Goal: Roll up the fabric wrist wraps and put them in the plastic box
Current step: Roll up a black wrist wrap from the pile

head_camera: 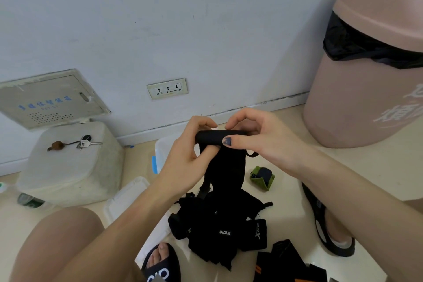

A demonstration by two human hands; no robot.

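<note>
**Black wrap held at its rolled end, above the pile**

A pink bin (pixel 366 89) is seen at the right, against the wall. A white container (pixel 71 162) stands at the left, with keys (pixel 84 143) laid on its top. A heap of black wrist wraps (pixel 219 229) is spread on the floor between two sandalled feet. The plastic box (pixel 163 151) is partly hidden behind the hands — only its pale rim is seen. One black wrap (pixel 219 162) is held up, its top end rolled tight; the roll is pinched by the left hand (pixel 190 158) and the right hand (pixel 258 137), fingers curled round it. A rolled green wrap (pixel 262 177) lies on the floor nearby.
</note>
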